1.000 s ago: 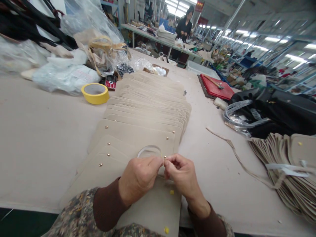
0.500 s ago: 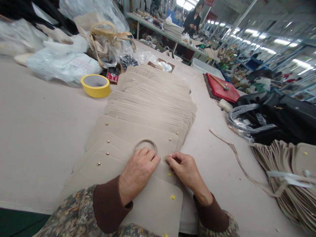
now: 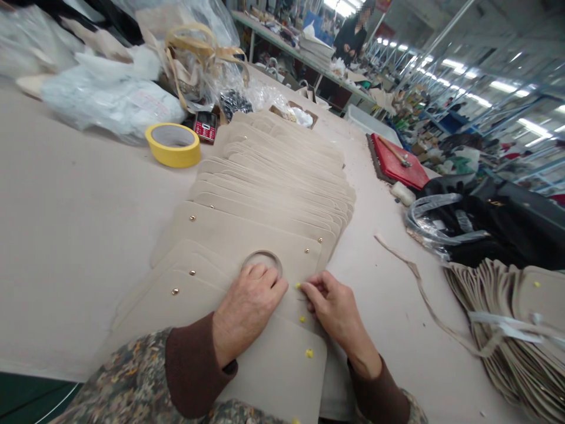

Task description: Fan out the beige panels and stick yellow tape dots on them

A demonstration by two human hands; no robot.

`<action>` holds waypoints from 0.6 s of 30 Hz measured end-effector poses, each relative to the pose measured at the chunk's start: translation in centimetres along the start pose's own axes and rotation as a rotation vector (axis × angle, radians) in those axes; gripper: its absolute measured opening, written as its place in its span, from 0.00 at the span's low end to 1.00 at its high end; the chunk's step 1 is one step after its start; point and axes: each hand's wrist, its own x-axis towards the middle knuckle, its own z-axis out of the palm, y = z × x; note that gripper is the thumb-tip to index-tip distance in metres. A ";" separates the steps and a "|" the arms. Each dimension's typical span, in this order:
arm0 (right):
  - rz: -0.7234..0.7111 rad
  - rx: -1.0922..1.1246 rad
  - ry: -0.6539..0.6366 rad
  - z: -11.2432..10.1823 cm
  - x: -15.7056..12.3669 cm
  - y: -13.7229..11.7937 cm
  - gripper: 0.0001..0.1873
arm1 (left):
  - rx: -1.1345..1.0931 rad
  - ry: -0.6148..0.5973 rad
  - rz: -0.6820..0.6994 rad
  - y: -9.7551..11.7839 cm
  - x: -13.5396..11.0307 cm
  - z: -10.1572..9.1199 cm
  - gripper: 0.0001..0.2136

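two hands are held low over a fanned stack of beige panels (image 3: 247, 227), which is spread up the middle of a pale table (image 3: 88, 224). the left hand (image 3: 249, 309) is turned back upward, its fingers curled over the near side of a thin ring (image 3: 262, 252); the far arc of the ring is seen just beyond the knuckles, but the fingertips are hidden, so how firmly it is gripped cannot be told. by the right hand (image 3: 338, 309) thumb and forefinger are pressed together near the panels' right edge, the other fingers bent in behind. a small yellow bit (image 3: 298, 285) is seen right at those tips, on their left, in the gap between the hands; whether it is pinched or merely touched cannot be told. closer to the body, a second yellow bit (image 3: 302, 319) is placed left of the right hand, and a third yellow bit (image 3: 309, 353) is set near the corner of the nearest panel (image 3: 273, 371). metal studs (image 3: 175, 291) are fixed along the panels' left side. a yellow tape roll (image 3: 174, 156) is laid left of the stack, near a phone (image 3: 206, 125); to the right, a hammer (image 3: 392, 150) is rested on a red pad (image 3: 408, 171), and a tied bundle (image 3: 494, 306) is placed below a black bag (image 3: 512, 221).
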 end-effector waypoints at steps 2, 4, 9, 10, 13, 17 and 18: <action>-0.054 -0.001 0.002 0.0 -0.7 0.2 0.09 | -0.001 0.007 0.004 0.0 -0.1 0.0 0.03; -0.163 -0.077 0.042 0.3 -1.2 0.0 0.08 | 0.001 0.016 0.009 -0.1 -0.1 0.1 0.03; -0.215 -0.179 0.123 1.5 -1.2 -0.7 0.08 | 0.001 0.030 0.007 -0.1 -0.1 0.1 0.05; -0.189 -0.168 0.127 1.6 -1.0 -0.8 0.07 | -0.003 0.030 0.010 -0.1 -0.1 0.1 0.05; -0.138 -0.137 0.115 1.7 -0.2 -1.0 0.06 | -0.014 0.036 0.013 -0.1 -0.1 0.0 0.05; -0.113 -0.163 0.091 1.5 0.5 -1.4 0.08 | -0.043 0.065 0.018 -0.1 -0.1 -0.1 0.05; -0.107 -0.169 0.077 1.3 0.5 -1.5 0.09 | -0.058 0.084 0.024 -0.1 -0.1 -0.1 0.05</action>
